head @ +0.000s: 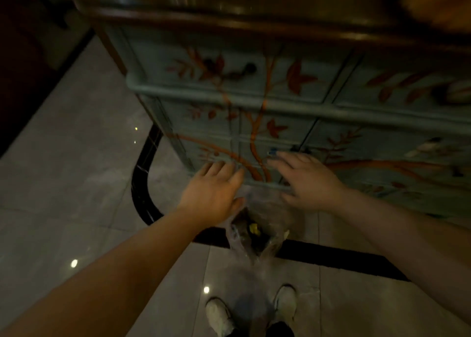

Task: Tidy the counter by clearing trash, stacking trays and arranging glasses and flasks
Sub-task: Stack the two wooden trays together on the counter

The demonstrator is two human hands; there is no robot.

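- Trash bag of thin clear plastic (pixel 254 237), hanging low above the pale glossy tiled floor (pixel 76 184), just ahead of two white shoes (pixel 221 313); dark scraps and one yellow scrap (pixel 254 228) visible inside.
- Long axis close to vertical: mouth up toward the hands, gathered end tapering down toward the shoes; film too blurred to trace its full outline.
- Left hand (pixel 214 186) palm down at the bag's upper left edge, fingers extended and lying close together, thumb toward the plastic; cannot tell whether gripping the film or only touching it.
- Right hand (pixel 305 181) palm down at the upper right edge, fingers spread and reaching forward; grip on the film likewise impossible to confirm.
- Beyond the hands, a pale blue painted cabinet with orange branch and leaf motifs (pixel 254 122), dark knob (pixel 251 68) on an upper drawer, black curved inlay band (pixel 142 178) in the floor at its base.
- Farthest, the dark wooden counter edge (pixel 229 21); top surface mostly out of view and dim.
- Judged progress: trash clearing under way, some rubbish already bagged; trays, glasses and flasks not visible, so stacking and arranging presumably still to do, state unknown.
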